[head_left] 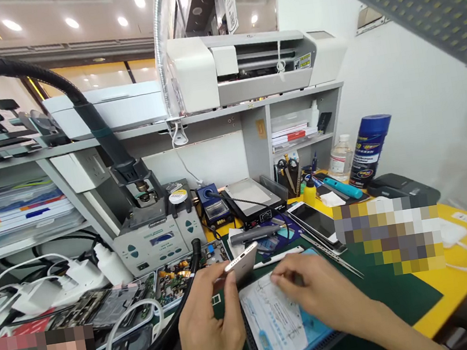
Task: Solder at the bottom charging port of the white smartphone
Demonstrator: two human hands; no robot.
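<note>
A pale smartphone [245, 262] is tilted up in my left hand [214, 321], pinched between thumb and fingers. Its bottom edge, with the port and small holes, faces me. Close to the right, my right hand [314, 286] has its thumb and fingertips drawn together; whatever they hold, if anything, is too small to make out. Beneath that hand lies a flat blue-and-white printed packet [276, 326] on a dark tray-like base. A white pen-like stick [278, 257] rests just behind the packet.
Tweezers [336, 256] and another phone [312, 218] lie on the green mat [409, 295]. A hot air station [160, 241] stands behind, its black hose crossing at left. Circuit boards [175, 283] and cables crowd the left. A spray can [368, 152] stands back right.
</note>
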